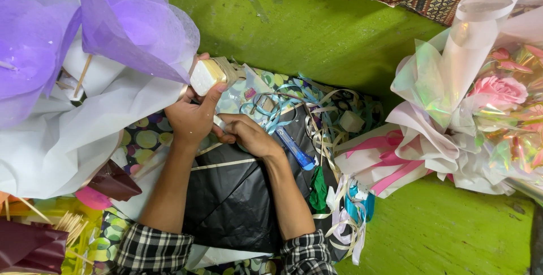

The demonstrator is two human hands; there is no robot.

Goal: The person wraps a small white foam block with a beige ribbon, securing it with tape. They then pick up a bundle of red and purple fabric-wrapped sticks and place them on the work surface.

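While the left hand (192,117) grips a white tape roll (206,76) beside the purple bouquet (121,31), the right hand (244,133) pinches its loose end; the tape looks light, sticky, best held by its edges.

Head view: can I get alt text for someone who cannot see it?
Seen from above, a person's left hand holds a white roll of tape while the right hand pinches something small beside it, over black wrapping paper. A purple-and-white bouquet lies left, a pink rose bouquet right, on a green floor.
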